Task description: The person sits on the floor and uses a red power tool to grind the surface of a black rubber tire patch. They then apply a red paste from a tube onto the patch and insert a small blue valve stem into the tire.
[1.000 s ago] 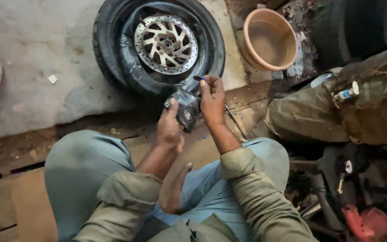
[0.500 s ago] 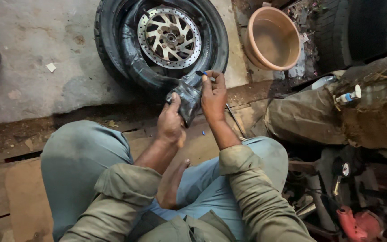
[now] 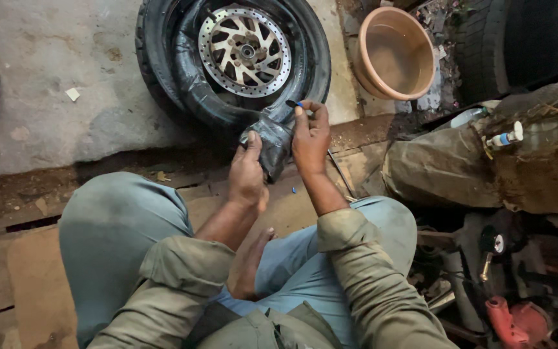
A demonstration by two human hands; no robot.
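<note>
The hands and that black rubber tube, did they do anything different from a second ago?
Hardly. Both hands kept their grip on the black inner tube: the left hand pinches a fold of it, the right hand presses beside it with a small dark tool at its fingertips. The wheel and the tan basin stayed put; only the camera drifted.

Stained concrete floor (image 3: 66,58), dim cluttered workshop

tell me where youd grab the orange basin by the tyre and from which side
Probably by the rim of the orange basin, on the edge nearest the wheel. It sits upright and open, so its thin lip is exposed all round for a pinch from above. The near left side looks freest; debris and another tyre crowd its far right. Both the left hand and right hand are on the inner tube.
</note>
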